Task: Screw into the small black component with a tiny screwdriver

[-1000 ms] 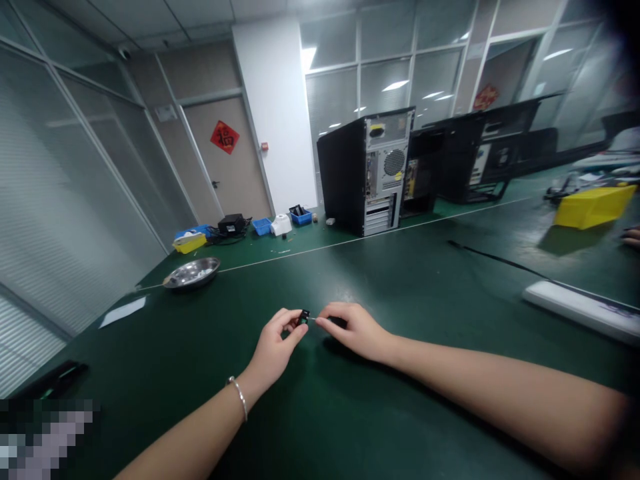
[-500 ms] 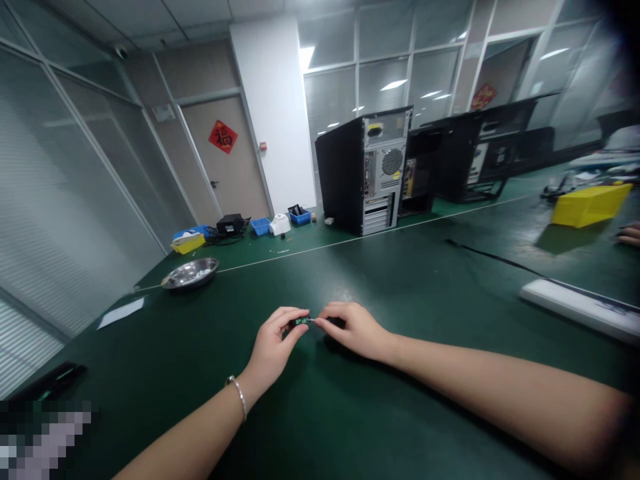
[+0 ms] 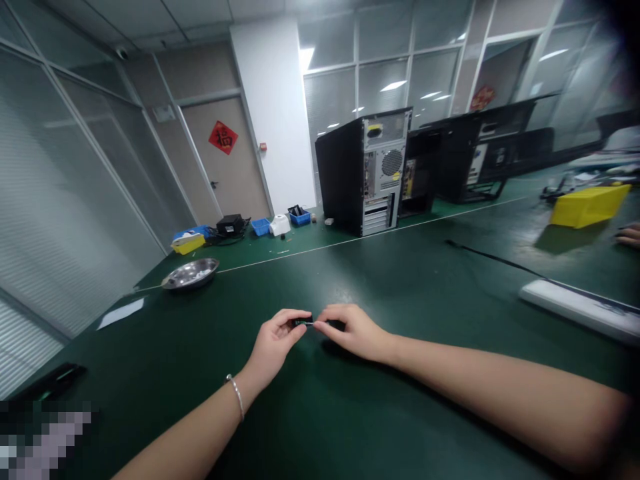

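Note:
Pinched between the thumb and fingers of my left hand [image 3: 274, 343] is a small green and black circuit board [image 3: 301, 323], held just above the green table. My right hand [image 3: 356, 333] is closed in a pinch at the board's right end, thumb and forefinger on a thin pale piece [image 3: 311, 324] too small to name. The fingertips of both hands nearly meet. My fingers hide much of the board.
A steel dish [image 3: 191, 275] sits at the left, near a white paper [image 3: 121, 313]. Computer cases [image 3: 383, 173] stand at the back. On the right lie a white power strip [image 3: 580, 310], a yellow bin [image 3: 590, 205] and another person's hand [image 3: 629, 235].
The circuit board has tilted in my left hand, so less of its green face shows. Both hands have shifted very slightly. Everything else stays put.

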`<state>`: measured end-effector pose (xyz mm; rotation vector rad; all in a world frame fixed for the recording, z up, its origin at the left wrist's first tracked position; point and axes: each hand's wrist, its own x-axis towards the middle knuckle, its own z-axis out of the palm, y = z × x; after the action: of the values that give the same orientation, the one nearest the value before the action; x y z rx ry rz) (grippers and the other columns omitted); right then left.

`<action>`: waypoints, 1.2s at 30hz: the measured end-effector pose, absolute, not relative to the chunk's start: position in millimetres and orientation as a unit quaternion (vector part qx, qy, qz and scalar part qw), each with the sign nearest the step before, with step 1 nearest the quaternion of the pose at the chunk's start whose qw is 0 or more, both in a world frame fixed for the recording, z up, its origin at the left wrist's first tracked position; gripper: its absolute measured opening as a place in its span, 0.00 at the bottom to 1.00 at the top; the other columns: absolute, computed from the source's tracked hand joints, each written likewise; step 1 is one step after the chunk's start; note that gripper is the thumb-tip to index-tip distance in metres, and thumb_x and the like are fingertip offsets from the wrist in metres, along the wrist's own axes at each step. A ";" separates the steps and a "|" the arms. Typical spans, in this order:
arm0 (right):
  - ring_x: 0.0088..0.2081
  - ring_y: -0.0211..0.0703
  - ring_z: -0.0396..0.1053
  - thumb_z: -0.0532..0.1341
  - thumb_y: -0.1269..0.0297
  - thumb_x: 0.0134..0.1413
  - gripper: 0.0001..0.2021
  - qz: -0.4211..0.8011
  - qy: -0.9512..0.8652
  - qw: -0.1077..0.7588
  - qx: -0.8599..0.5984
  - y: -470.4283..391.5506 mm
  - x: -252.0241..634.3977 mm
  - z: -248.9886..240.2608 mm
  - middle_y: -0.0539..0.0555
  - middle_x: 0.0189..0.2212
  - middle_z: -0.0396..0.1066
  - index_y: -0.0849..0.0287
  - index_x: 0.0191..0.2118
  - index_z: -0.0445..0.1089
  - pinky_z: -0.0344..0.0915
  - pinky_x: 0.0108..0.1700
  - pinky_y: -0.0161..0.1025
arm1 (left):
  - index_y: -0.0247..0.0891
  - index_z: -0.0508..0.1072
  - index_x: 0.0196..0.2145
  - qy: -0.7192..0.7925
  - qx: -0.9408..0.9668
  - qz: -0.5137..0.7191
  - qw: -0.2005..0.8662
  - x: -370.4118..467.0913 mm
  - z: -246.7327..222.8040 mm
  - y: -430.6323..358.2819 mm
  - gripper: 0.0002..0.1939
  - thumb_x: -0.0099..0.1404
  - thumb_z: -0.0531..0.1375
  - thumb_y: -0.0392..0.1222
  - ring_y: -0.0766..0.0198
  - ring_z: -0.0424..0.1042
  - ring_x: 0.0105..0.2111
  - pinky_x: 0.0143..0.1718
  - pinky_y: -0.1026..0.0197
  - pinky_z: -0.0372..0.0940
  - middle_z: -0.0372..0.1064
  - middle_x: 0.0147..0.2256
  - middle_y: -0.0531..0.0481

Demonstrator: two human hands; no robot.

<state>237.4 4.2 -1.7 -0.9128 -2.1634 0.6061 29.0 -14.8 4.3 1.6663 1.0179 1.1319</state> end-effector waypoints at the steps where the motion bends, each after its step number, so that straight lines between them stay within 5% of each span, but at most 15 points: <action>1: 0.33 0.40 0.69 0.57 0.56 0.65 0.14 0.233 -0.834 0.350 -0.357 4.4 237.4 -2.0 0.52 0.32 0.75 0.58 0.36 0.76 0.62 0.38 0.36 | 0.38 0.77 0.43 0.411 0.656 0.461 0.435 29.3 3.8 -14.8 0.13 0.62 0.64 0.44 0.57 0.71 0.46 0.52 0.55 0.64 0.72 0.44 0.44; 9: 0.34 0.40 0.70 0.56 0.56 0.65 0.14 0.236 -0.825 0.353 -0.371 5.0 237.6 -3.5 0.53 0.33 0.76 0.57 0.36 0.76 0.62 0.38 0.36 | 0.38 0.66 0.40 0.432 0.538 0.530 0.493 31.2 -3.6 -11.4 0.19 0.54 0.69 0.43 0.61 0.73 0.41 0.48 0.58 0.64 0.69 0.37 0.51; 18: 0.34 0.41 0.70 0.56 0.57 0.65 0.14 0.235 -0.825 0.356 -0.371 5.5 237.5 -3.5 0.53 0.33 0.76 0.58 0.36 0.76 0.62 0.38 0.36 | 0.35 0.74 0.45 0.440 0.559 0.500 0.494 31.5 -1.7 -8.9 0.22 0.56 0.68 0.48 0.63 0.71 0.37 0.44 0.59 0.66 0.74 0.39 0.46; 30: 0.35 0.41 0.71 0.56 0.56 0.65 0.14 0.236 -0.825 0.366 -0.360 4.7 236.3 -1.8 0.53 0.33 0.76 0.58 0.36 0.75 0.62 0.38 0.36 | 0.35 0.77 0.39 0.459 0.609 0.459 0.456 27.0 1.3 -11.4 0.15 0.56 0.67 0.45 0.61 0.71 0.38 0.45 0.58 0.66 0.73 0.36 0.46; 36: 0.35 0.41 0.70 0.56 0.57 0.65 0.14 0.219 -0.824 0.349 -0.388 4.6 237.0 -1.8 0.53 0.33 0.76 0.57 0.36 0.76 0.62 0.37 0.36 | 0.38 0.77 0.45 0.437 0.673 0.446 0.397 29.0 0.0 -11.3 0.14 0.63 0.62 0.45 0.59 0.72 0.43 0.49 0.56 0.67 0.71 0.43 0.44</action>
<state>237.0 4.6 -1.8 -1.0052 -2.1357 0.5680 29.0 -11.3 0.0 1.7036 1.1063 1.1301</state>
